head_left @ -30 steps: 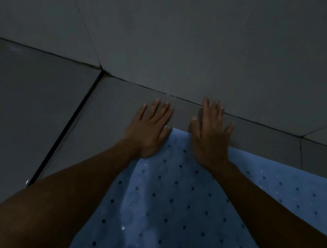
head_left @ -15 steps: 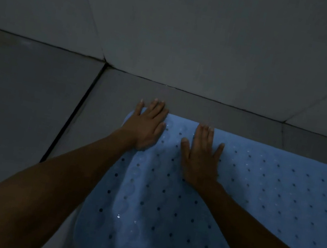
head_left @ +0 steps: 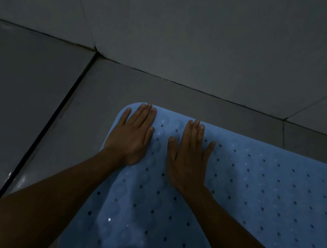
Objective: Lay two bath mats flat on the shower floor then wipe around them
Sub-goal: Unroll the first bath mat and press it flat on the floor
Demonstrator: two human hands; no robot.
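A light blue bath mat (head_left: 265, 198) with rows of small holes lies on the grey tiled shower floor (head_left: 18, 109), filling the lower right of the head view. My left hand (head_left: 132, 135) rests flat on the mat's far left corner, fingers straight. My right hand (head_left: 189, 159) presses flat on the mat just to the right of it, fingers straight and reaching the far edge. Only one mat is in view.
A dark groove (head_left: 48, 125) runs between floor tiles to the left of the mat. The tiled wall (head_left: 196, 31) rises a short strip of bare floor beyond the mat's far edge. The light is dim.
Both hands have drawn back from the bare floor by the wall onto the mat. The mat's far left corner now shows fully, lying flat.
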